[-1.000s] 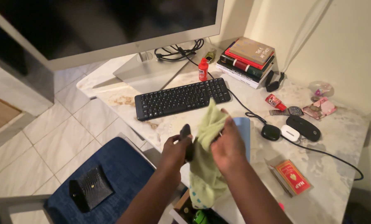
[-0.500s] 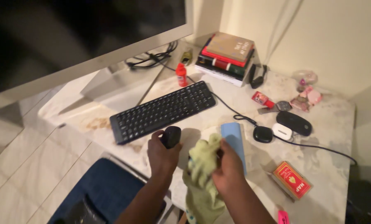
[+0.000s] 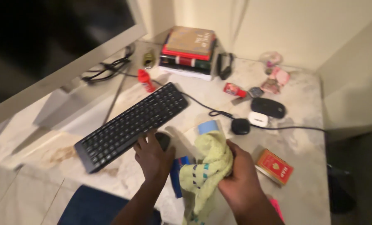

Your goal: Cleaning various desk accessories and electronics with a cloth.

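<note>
My left hand (image 3: 152,156) is cupped over a small black mouse (image 3: 163,139), pressing it down on the marble desk (image 3: 302,137) just in front of the black keyboard (image 3: 131,123). My right hand (image 3: 241,179) grips a bunched pale green cloth (image 3: 206,166) with teal squares, which hangs down past the desk's front edge. A light blue flat object (image 3: 207,126) shows just beyond the cloth. A dark blue item (image 3: 178,166) lies between my hands, partly covered.
A monitor (image 3: 48,50) stands at the left with cables behind it. Stacked books (image 3: 189,52), a red bottle (image 3: 145,80), a watch, a second black mouse (image 3: 268,107), a white earbud case (image 3: 258,119), a black puck (image 3: 240,126) on a cable and a red card box (image 3: 274,166) crowd the desk.
My left hand has lowered the black mouse from the air onto the desk by the keyboard. The cloth dropped with my right hand. The view swung right.
</note>
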